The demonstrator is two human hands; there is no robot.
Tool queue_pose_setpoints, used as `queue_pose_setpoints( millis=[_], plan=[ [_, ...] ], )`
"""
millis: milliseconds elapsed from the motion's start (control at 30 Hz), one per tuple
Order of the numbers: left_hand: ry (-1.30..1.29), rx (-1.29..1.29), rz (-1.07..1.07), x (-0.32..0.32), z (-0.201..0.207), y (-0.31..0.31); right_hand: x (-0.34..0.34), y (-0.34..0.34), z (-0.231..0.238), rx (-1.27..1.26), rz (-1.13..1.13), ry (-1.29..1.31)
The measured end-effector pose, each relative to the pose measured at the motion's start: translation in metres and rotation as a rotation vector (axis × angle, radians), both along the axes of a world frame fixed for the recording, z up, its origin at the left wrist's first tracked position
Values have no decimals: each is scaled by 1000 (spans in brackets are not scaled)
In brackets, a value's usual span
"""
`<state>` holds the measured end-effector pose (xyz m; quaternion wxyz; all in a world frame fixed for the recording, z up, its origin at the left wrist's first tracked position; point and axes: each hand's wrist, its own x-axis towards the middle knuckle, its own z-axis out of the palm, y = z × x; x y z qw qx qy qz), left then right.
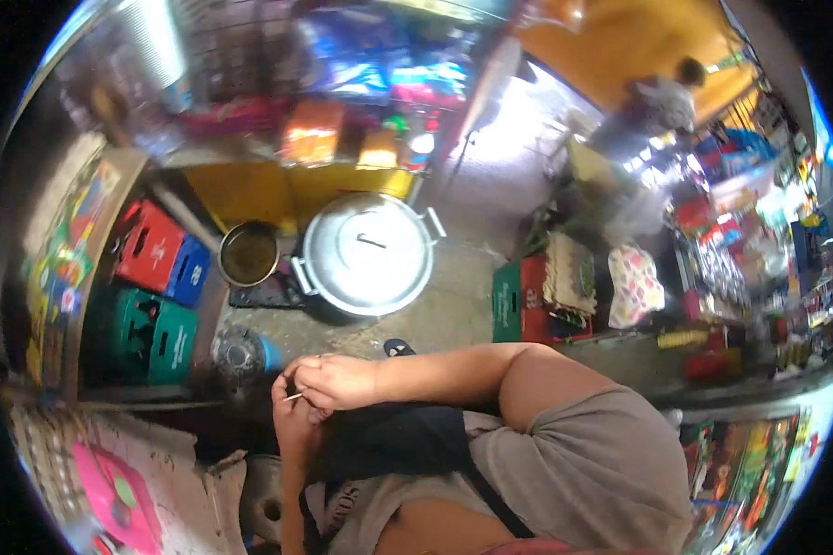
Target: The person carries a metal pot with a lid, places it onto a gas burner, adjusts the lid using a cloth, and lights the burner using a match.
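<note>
In front of my waist both hands are brought together. My right hand (336, 380) lies over the fingers of my left hand (292, 418), and the fingers of both are bent closed. Out from between them sticks a thin pale stick (293, 397); its other end is hidden, and I cannot tell its kind. Beyond my hands stands a large silver pot (368, 250) with two side handles and its lid on. To the left of that pot, a smaller round pan (250, 253) holds something dark. A metal burner (241, 354) is nearest to my left hand.
Red and blue crates (157, 250) stand above a green crate (162, 340) at the left. More crates (520, 298) sit to the right of the pot. A pink tray (125, 495) lies at the lower left. Another person (652, 111) is at the far right.
</note>
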<state>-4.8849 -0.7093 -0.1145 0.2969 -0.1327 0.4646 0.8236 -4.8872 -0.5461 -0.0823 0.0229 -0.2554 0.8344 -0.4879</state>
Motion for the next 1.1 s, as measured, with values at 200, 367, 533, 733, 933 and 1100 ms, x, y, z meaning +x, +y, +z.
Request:
queue_pose_setpoints(
  millis=[200,367,533,733,933,1100],
  plan=[
    [25,99,-301,-5,7,87,34,75,-15,-18,-251,-1],
    [230,-237,-678,-8,-9,105,45,110,-17,-44,-474,-114],
    [433,-174,-226,0,2,119,37,124,-20,45,-417,-66],
    [121,-37,111,10,-9,113,14,122,-49,32,-163,-120],
    [-51,-22,436,32,-23,82,-12,83,-60,-81,121,-330],
    [-243,-188,716,50,-13,50,-24,38,-70,0,320,-393]
  ],
)
